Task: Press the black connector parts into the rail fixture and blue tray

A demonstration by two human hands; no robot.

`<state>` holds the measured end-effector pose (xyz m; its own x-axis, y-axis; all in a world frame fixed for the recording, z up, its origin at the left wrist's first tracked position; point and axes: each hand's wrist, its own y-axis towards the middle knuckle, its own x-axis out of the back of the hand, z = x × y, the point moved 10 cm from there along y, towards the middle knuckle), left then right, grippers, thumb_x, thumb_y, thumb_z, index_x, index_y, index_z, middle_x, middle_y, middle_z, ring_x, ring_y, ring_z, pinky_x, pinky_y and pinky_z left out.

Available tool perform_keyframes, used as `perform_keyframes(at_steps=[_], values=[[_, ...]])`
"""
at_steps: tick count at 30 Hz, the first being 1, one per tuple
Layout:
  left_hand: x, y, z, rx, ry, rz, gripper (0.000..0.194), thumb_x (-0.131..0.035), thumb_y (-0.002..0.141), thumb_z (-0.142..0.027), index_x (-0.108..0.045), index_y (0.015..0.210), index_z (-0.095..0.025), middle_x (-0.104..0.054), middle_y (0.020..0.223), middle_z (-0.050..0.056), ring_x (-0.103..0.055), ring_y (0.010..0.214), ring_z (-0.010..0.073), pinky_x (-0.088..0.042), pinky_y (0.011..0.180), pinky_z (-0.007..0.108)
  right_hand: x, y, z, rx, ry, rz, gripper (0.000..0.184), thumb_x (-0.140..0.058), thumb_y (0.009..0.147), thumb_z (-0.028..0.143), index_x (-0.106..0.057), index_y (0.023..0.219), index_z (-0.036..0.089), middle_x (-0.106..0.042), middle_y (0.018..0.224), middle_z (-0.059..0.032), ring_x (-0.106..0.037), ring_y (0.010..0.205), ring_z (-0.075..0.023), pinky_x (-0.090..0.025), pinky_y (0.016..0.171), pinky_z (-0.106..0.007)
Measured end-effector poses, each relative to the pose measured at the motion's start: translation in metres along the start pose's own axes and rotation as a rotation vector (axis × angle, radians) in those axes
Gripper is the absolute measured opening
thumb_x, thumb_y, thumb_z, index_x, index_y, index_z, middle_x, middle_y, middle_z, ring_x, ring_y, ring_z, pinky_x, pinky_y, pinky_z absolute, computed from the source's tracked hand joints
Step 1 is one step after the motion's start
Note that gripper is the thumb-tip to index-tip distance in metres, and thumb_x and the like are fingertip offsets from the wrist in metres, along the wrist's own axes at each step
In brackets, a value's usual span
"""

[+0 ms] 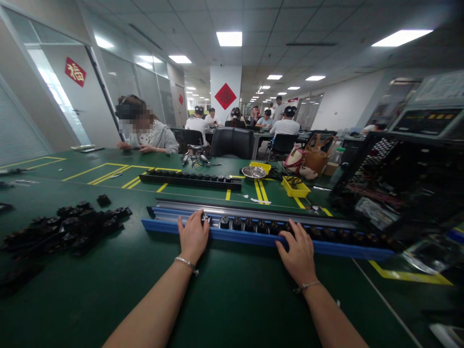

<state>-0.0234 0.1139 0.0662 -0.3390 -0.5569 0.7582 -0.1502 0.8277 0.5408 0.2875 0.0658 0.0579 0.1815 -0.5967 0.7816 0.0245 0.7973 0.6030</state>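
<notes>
A long blue channel [239, 236] lies across the green table in front of me, with a row of small black cylindrical parts [249, 225] standing inside it. My left hand [193, 239] is at its left portion, fingers bent over the wall around a small black part with a shiny top [206, 217]. Farther right, my right hand [299, 253] grips the channel, its thumb at the front wall and its fingers reaching over the row. The fingertips partly cover the parts beneath them.
Loose black parts [78, 224] form a pile at left. Behind the channel are a black rail [188, 181] with similar parts, a metal bowl [253, 172] and a yellow tray [295, 187]. An open black equipment case [384, 174] stands at right. Across the table sits a person [159, 137].
</notes>
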Motion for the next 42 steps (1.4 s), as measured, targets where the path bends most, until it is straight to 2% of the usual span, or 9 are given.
perform_keyframes(at_steps=[11, 31, 42], values=[[-0.002, 0.001, 0.006, 0.015, 0.002, 0.006, 0.036, -0.037, 0.087, -0.031, -0.051, 0.118, -0.019, -0.063, 0.115, 0.01, -0.053, 0.111, 0.0229, -0.013, 0.109, 0.055, -0.009, 0.0, -0.006, -0.03, -0.002, 0.005, 0.017, -0.045, 0.082, 0.028, -0.06, 0.091, 0.024, -0.042, 0.136, -0.0071, -0.026, 0.132, -0.0272, -0.025, 0.102, -0.053], [-0.004, 0.005, 0.009, 0.021, -0.003, 0.023, 0.036, -0.037, 0.086, -0.03, -0.051, 0.118, -0.019, -0.062, 0.117, 0.01, -0.054, 0.111, 0.0221, -0.013, 0.11, 0.051, -0.007, 0.0, -0.013, -0.065, 0.009, -0.007, 0.017, -0.045, 0.082, 0.026, -0.059, 0.09, 0.023, -0.041, 0.137, -0.0082, -0.026, 0.131, -0.0284, -0.024, 0.102, -0.057], [-0.001, 0.006, 0.016, 0.047, 0.003, 0.005, 0.036, -0.036, 0.087, -0.029, -0.05, 0.118, -0.018, -0.062, 0.117, 0.011, -0.052, 0.113, 0.0233, -0.012, 0.109, 0.055, -0.006, 0.0, -0.011, -0.073, -0.015, 0.01, 0.019, -0.042, 0.083, 0.028, -0.059, 0.089, 0.023, -0.042, 0.136, -0.0086, -0.027, 0.131, -0.0278, -0.024, 0.102, -0.055]])
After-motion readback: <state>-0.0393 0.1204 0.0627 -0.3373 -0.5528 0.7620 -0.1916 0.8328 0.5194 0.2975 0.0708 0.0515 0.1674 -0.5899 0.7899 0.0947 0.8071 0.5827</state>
